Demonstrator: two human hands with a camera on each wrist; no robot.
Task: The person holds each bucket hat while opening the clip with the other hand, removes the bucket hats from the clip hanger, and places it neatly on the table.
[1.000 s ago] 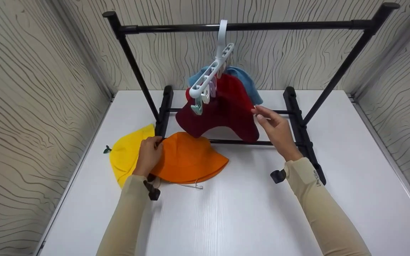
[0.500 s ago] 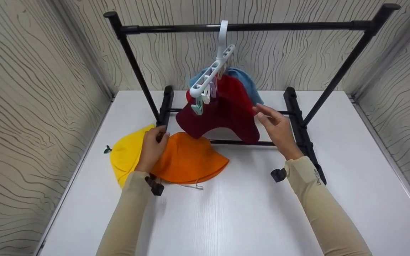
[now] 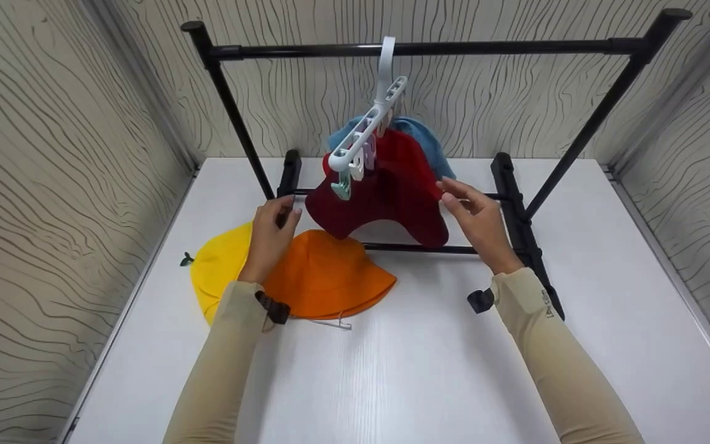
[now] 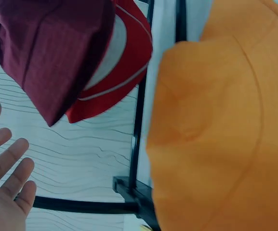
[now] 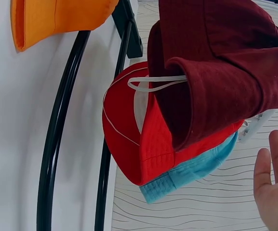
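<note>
The maroon hat [image 3: 392,203] hangs below the white hanger [image 3: 361,132], which is hooked over the rack's top bar [image 3: 503,48]; the red hat [image 3: 407,148] and the blue hat [image 3: 426,145] hang behind it. The right hand [image 3: 478,219] is at its right edge, fingers relaxed and holding nothing (whether a fingertip brushes the cloth, I cannot tell). The left hand [image 3: 269,237] is on the other side, apart from the maroon hat, its fingers loosely spread and its grip empty. Near it, the orange hat [image 3: 330,277] and the yellow hat [image 3: 216,265] lie on the white table [image 3: 392,382].

The maroon hat looks light, soft and floppy, its brim drooping into curves; it should fold under a pinch, with little risk of slipping or breaking. The brim edge on each side seems the best hold, steadying it without tugging at the clips [image 3: 358,166]. The white elastic [image 5: 158,78] dangling inside could snag a finger.
</note>
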